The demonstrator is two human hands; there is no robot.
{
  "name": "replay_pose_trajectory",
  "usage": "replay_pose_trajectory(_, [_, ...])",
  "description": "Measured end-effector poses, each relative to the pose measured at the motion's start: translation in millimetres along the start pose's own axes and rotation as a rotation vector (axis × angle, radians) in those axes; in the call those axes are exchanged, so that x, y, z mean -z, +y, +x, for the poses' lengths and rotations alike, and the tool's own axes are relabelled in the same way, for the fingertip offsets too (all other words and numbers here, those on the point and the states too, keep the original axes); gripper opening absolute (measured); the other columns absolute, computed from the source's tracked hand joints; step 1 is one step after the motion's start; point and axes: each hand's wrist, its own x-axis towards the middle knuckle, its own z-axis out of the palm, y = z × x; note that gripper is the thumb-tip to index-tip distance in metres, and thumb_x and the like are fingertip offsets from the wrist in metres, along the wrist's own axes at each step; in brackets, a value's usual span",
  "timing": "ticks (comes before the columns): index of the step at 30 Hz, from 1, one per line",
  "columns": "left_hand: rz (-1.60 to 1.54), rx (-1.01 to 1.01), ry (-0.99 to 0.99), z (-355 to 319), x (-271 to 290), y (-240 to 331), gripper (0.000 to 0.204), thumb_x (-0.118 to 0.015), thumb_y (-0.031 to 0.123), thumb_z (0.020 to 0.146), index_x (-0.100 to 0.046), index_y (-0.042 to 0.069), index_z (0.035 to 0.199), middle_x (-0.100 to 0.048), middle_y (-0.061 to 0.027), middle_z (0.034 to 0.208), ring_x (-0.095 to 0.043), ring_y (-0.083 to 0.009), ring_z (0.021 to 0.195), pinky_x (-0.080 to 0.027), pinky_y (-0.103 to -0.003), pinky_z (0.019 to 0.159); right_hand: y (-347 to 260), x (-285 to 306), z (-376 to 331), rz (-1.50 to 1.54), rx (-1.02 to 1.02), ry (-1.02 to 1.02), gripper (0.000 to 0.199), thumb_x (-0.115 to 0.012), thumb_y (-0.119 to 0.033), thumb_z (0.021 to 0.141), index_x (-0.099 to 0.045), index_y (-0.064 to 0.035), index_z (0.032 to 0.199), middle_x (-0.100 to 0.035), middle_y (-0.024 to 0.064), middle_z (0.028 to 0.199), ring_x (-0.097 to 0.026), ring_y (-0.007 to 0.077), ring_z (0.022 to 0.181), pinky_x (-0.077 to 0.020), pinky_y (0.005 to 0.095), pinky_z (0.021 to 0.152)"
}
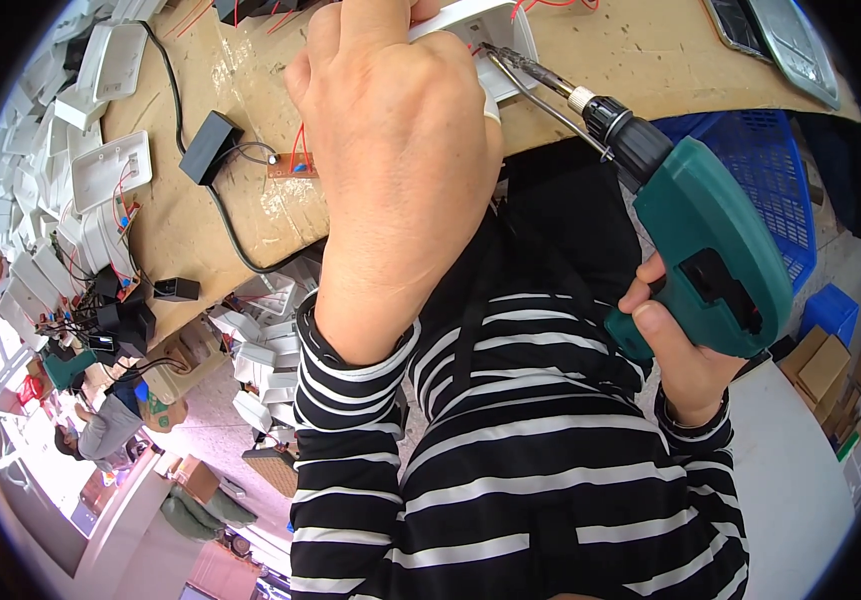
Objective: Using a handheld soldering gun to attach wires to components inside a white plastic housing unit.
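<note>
My right hand [690, 365] grips a green soldering gun [715, 225] by its handle. Its metal tip and a thin curved feed tube point up and left into a white plastic case [518, 30] at the table's near edge. My left hand [400, 135] is closed on that case from the left; its fingertips are partly hidden and run to the top of the picture. Red wires [555, 4] show beside the case. Left of my left hand lies a small brown circuit board [290, 168] with a blue part, partly covered by the hand.
A black adapter box [210, 148] with a cable lies on the wooden table [250, 90]. White cases [110, 170] pile up at left, some with wires. A glass-like panel [798, 50] lies far right, above a blue plastic basket [750, 180]. Another person [110, 430] sits in the background.
</note>
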Motion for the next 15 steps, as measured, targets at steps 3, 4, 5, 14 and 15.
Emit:
replay_pose_trajectory(3, [0.005, -0.004, 0.003, 0.4, 0.5, 0.9, 0.011, -0.062, 0.005, 0.066, -0.061, -0.001, 0.074, -0.057, -0.0102, 0.097, -0.054, -0.0262, 0.093, -0.034, -0.04, 0.079, 0.9, -1.6, -1.4, -0.002, -0.009, 0.015, 0.041, -0.062, 0.002, 0.07, -0.047, 0.0051, 0.108, -0.057, 0.0155, 0.088, -0.058, 0.0202, 0.066, -0.0497, 0.0288, 0.057])
replay_pose_trajectory(4, [0.007, -0.006, 0.004, 0.2, 0.9, 1.1, 0.011, -0.062, 0.005, 0.066, -0.061, -0.001, 0.074, -0.057, -0.0102, 0.097, -0.054, -0.0263, 0.093, -0.034, -0.04, 0.079, 1.0, -2.1, -1.7, -0.006, -0.007, 0.025, 0.04, -0.062, 0.002, 0.07, -0.047, 0.005, 0.107, -0.057, 0.0148, 0.088, -0.058, 0.0199, 0.065, -0.0494, 0.0285, 0.057])
replay_pose_trajectory(5, [0.008, -0.008, 0.005, 0.4, 0.9, 0.6, 0.011, -0.062, 0.005, 0.066, -0.061, -0.001, 0.074, -0.057, -0.0102, 0.097, -0.054, -0.0263, 0.093, -0.034, -0.039, 0.079, 1.2, -0.8, -1.0, -0.007, -0.006, 0.026, 0.04, -0.062, 0.002, 0.07, -0.047, 0.005, 0.107, -0.057, 0.0148, 0.088, -0.058, 0.0199, 0.065, -0.0494, 0.0285, 0.057])
replay_pose_trajectory(14, [0.023, -0.017, 0.007, 1.2, 0.5, 1.1, 0.011, -0.062, 0.005, 0.066, -0.061, -0.001, 0.074, -0.057, -0.0103, 0.097, -0.054, -0.0264, 0.092, -0.035, -0.039, 0.078, -0.6, -1.8, -1.8, -0.01, -0.026, 0.023, 0.042, -0.063, 0.001, 0.072, -0.048, 0.004, 0.111, -0.058, 0.0158, 0.095, -0.059, 0.0198, 0.07, -0.0504, 0.0291, 0.063])
replay_pose_trajectory(15, [0.024, -0.017, 0.007, 0.6, 1.1, 1.0, 0.011, -0.062, 0.005, 0.066, -0.061, -0.001, 0.074, -0.057, -0.0103, 0.097, -0.054, -0.0264, 0.092, -0.035, -0.039, 0.078, -0.4, -1.3, -1.6, -0.016, -0.011, 0.009, 0.044, -0.063, 0.001, 0.072, -0.047, 0.0036, 0.113, -0.057, 0.0165, 0.097, -0.06, 0.0199, 0.071, -0.0505, 0.0291, 0.064])
